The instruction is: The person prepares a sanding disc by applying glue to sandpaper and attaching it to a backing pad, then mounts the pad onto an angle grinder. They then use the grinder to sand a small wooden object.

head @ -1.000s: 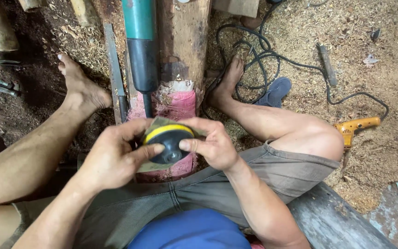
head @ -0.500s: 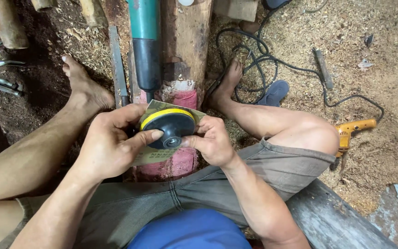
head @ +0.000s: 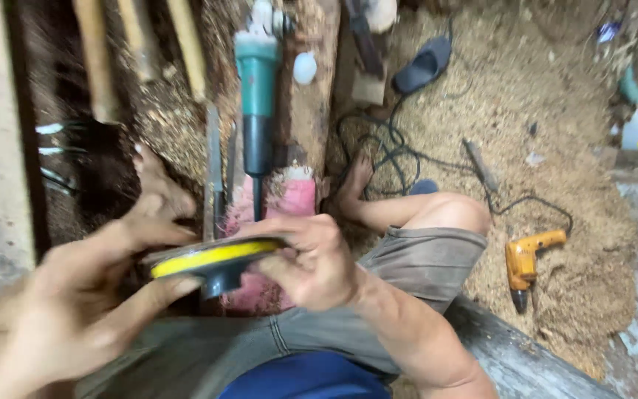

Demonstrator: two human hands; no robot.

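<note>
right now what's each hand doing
Left hand: closed on the yellow-edged disc, thumb on top and fingers under; blurred.
Right hand: closed on the disc's other side.

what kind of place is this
Most likely a woodworking shop with a dirt floor: sawdust covers the ground, and an angle grinder and an orange drill lie about. Both hands hold a yellow-rimmed sanding pad.
</note>
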